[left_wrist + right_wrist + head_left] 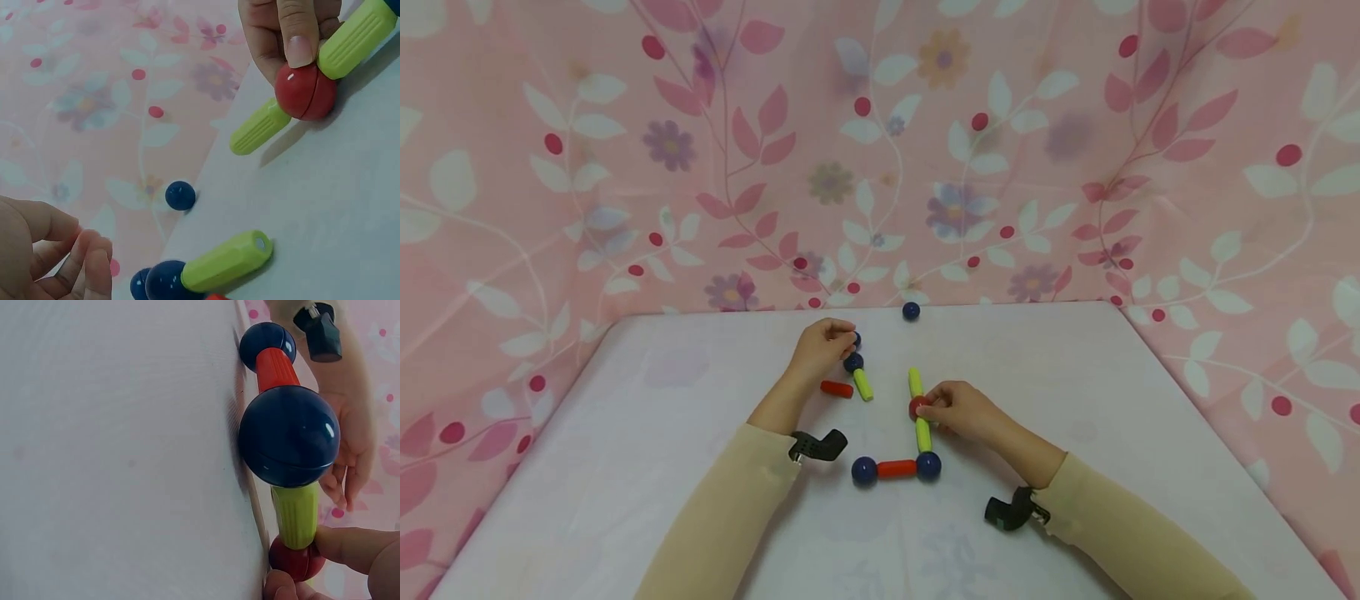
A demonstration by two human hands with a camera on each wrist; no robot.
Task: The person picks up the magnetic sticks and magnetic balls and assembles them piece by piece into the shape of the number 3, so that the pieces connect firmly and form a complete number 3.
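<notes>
My right hand (966,410) pinches a red ball (305,91) between thumb and fingers. A yellow-green rod (923,435) joins that ball to a blue ball (289,436), and another yellow-green rod (260,126) sticks out from its far side. From the blue corner ball a red rod (897,469) leads to a second blue ball (864,472). My left hand (825,350) hovers beside two blue balls, its fingers (97,269) loosely bent with nothing seen between them. The nearer blue ball (853,362) touches a yellow-green rod (228,261); the other blue ball (857,340) lies just behind.
A loose red rod (837,389) lies below my left hand. At the far edge of the white table (1037,350) sits a single blue ball (911,311). A pink floral cloth (880,167) hangs behind the table. Both wrists carry black cameras.
</notes>
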